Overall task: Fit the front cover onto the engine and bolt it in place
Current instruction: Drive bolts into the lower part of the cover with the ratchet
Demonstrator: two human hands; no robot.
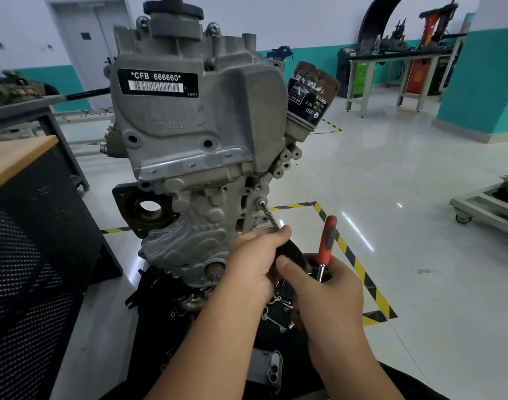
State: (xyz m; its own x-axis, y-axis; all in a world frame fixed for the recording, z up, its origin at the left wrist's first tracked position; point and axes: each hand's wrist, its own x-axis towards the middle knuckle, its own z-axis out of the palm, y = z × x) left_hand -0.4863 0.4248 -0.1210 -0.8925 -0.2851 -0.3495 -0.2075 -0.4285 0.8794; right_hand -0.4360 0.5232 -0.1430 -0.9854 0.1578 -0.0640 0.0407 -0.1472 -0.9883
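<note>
The grey cast front cover (189,226) sits against the engine (195,96), which stands upright on a stand. My left hand (255,261) grips the dark handle of a driver whose thin steel shaft (271,219) slants up to a bolt (261,202) on the cover's right flange. My right hand (328,287) holds a ratchet with a red and grey handle (328,241) that points upward, and its thumb touches the driver handle.
A black oil filter (310,90) sticks out at the engine's upper right. A black perforated cabinet with a wooden top (24,226) stands to the left. Loose gaskets and parts (278,310) lie on the stand below. Yellow-black floor tape (359,269) and a workbench (400,73) lie to the right.
</note>
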